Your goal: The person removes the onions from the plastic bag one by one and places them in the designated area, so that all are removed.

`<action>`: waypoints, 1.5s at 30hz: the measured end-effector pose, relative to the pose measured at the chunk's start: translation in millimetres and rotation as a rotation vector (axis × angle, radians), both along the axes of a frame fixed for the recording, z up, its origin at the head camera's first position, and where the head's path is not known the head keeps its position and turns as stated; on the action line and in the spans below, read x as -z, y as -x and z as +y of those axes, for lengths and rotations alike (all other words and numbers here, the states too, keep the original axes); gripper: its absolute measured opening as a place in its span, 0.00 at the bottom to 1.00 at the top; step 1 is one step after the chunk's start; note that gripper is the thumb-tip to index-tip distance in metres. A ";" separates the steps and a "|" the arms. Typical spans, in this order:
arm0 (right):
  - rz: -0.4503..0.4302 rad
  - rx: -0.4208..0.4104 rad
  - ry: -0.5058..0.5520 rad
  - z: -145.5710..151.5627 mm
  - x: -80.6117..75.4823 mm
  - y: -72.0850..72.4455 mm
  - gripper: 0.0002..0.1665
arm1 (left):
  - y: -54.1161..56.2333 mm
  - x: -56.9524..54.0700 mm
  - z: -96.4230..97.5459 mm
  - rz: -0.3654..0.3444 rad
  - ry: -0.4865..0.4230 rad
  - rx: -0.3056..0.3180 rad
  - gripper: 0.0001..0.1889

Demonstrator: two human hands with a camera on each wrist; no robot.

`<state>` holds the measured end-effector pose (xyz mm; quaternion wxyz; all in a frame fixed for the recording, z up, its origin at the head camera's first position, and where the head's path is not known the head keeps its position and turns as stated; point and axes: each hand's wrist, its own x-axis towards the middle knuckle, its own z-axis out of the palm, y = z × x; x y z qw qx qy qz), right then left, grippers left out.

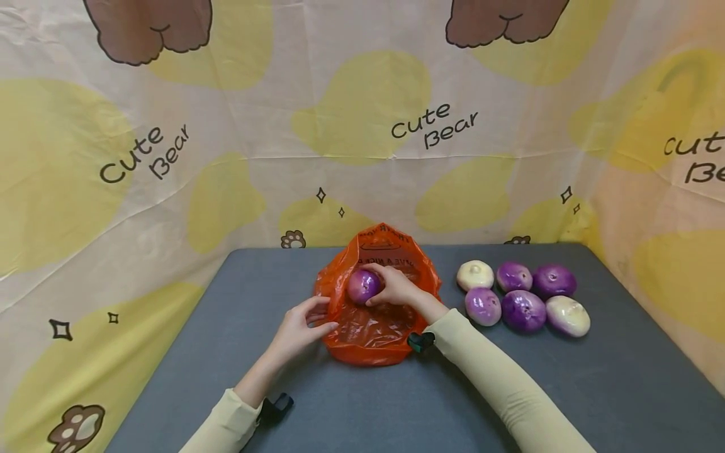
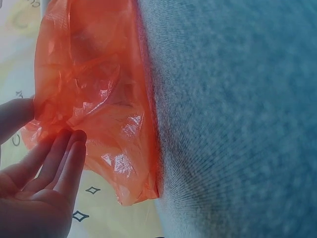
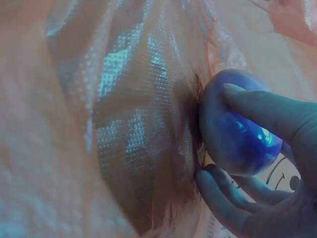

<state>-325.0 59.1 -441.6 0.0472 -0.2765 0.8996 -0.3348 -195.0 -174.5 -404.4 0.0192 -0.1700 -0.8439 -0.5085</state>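
An orange-red plastic bag (image 1: 368, 353) stands with its mouth open on the grey table. Inside that mouth, my right hand (image 1: 396, 286) grips a shiny purple onion (image 1: 364, 287) between thumb and fingers. The right wrist view shows the same onion (image 3: 240, 134) against the bag's inner wall, the thumb across its top and fingers beneath. At the bag's left side is my left hand (image 1: 297, 327), its fingers lightly bent against the plastic. Close up in the left wrist view, the fingertips (image 2: 74, 141) touch the crumpled bag (image 2: 99, 89), with the thumb apart from them.
Right of the bag, several onions sit in two rows: purple ones (image 1: 523, 311) and pale ones, including a white onion (image 1: 568, 316) at the front right. The grey table (image 1: 362, 409) ends at a printed cloth backdrop (image 1: 351, 126) behind and around it.
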 end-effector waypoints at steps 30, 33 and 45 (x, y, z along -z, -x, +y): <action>-0.169 0.079 0.077 -2.3 -6.5 -12.2 0.47 | 20.3 35.1 -12.1 0.010 -0.023 -0.017 0.24; -0.185 0.080 0.084 0.1 -12.8 -14.8 0.47 | 20.1 35.1 -12.6 0.008 -0.028 -0.019 0.24; -0.159 0.075 0.111 11.0 -40.6 -28.4 0.45 | 20.0 35.4 -12.0 0.046 -0.031 0.003 0.24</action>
